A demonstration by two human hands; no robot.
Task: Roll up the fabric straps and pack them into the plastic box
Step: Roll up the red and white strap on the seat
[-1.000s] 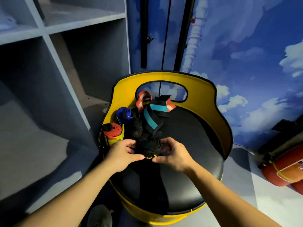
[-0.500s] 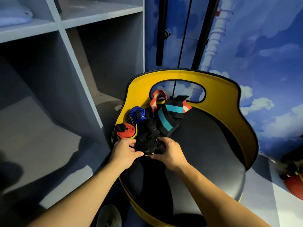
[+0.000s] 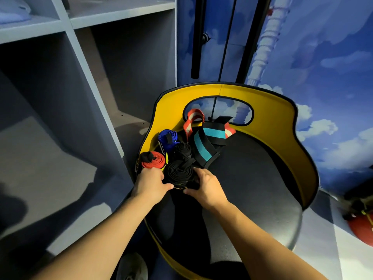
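Hands on one black rolled strap (image 3: 180,173): left hand (image 3: 150,183) curled against its left side, right hand (image 3: 204,185) curled around its right side, thumbs pinching the near edge, grip clamped from both sides. Roll resting on the black seat (image 3: 252,178) of a yellow-backed chair (image 3: 282,118), at the seat's left edge. Fingertips of both hands hidden behind the roll. Plastic box not made out anywhere.

Just beyond the left hand, a red rolled strap (image 3: 153,160); farther back, a blue rolled strap (image 3: 168,139). Directly beyond the held roll, a second black roll (image 3: 182,151). Beyond the right hand, a loose black-and-teal strap (image 3: 203,146) draped over a red-and-white strap (image 3: 192,120). Grey shelving (image 3: 80,81) to the left of the hands. Red object (image 3: 361,227) far right, cut off and blurred. Blue sky-painted wall (image 3: 323,57) behind the chair.
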